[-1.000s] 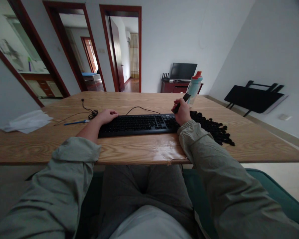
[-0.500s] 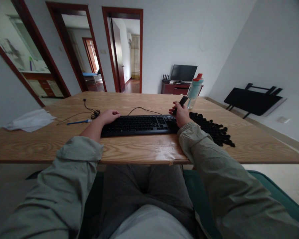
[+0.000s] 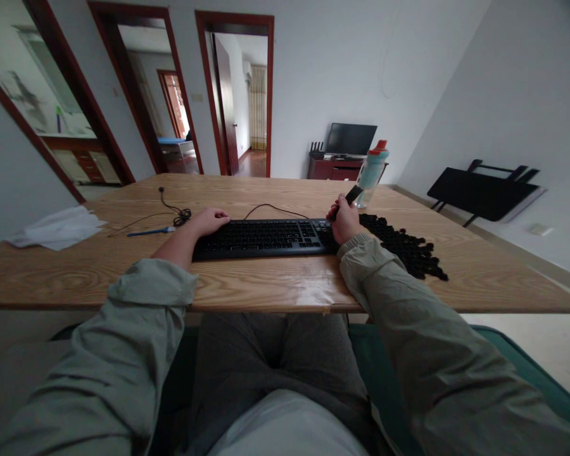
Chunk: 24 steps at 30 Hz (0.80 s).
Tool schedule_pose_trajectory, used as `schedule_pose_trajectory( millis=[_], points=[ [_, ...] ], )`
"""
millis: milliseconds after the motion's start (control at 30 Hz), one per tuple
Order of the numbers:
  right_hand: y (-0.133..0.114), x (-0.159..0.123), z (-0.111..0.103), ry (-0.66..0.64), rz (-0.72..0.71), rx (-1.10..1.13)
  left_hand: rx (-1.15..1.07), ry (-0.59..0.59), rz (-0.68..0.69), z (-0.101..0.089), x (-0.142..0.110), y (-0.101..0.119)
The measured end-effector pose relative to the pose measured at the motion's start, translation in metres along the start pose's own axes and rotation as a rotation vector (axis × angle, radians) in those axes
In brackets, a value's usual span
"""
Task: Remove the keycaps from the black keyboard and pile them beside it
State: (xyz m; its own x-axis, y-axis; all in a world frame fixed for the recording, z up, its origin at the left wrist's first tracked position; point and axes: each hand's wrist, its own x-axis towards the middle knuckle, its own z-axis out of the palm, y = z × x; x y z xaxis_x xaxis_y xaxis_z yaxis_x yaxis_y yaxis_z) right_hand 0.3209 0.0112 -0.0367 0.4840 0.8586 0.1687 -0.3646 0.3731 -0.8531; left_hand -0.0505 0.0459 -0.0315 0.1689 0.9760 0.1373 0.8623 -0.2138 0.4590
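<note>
A black keyboard [image 3: 266,237] lies flat near the table's front edge. My left hand [image 3: 211,221] is closed at its left end, the fingers curled over the back left corner. Above the keyboard's right end, my right hand [image 3: 344,218] is wrapped around a slim black object [image 3: 354,194], which tilts up and to the right; its kind is not clear. That hand and wrist hide part of the number pad. Right beside them spreads a dark, bumpy, jagged-edged black mat or heap [image 3: 403,247].
A clear bottle with a red lid [image 3: 373,171] stands behind my right hand. Leftward lie a blue stick-like tool [image 3: 149,232], a coiled black cable [image 3: 182,217] and crumpled white tissue [image 3: 59,226]. The wooden table's [image 3: 261,285] front edge is close to my lap.
My right hand has turned slightly, and the slim black object's tip has shifted a little to the right and down. The left hand and the keyboard stay in place.
</note>
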Motion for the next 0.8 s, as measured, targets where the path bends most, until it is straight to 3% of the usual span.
schedule_pose_trajectory(
  millis=[600, 800],
  points=[
    [0.0004, -0.0083, 0.0050, -0.054, -0.029, 0.121, 0.010, 0.001, 0.003, -0.0006, -0.0014, 0.0018],
    [0.0052, -0.0035, -0.0026, -0.160, -0.008, 0.066, 0.027, -0.007, -0.002, -0.0002, -0.0009, 0.0016]
  ],
)
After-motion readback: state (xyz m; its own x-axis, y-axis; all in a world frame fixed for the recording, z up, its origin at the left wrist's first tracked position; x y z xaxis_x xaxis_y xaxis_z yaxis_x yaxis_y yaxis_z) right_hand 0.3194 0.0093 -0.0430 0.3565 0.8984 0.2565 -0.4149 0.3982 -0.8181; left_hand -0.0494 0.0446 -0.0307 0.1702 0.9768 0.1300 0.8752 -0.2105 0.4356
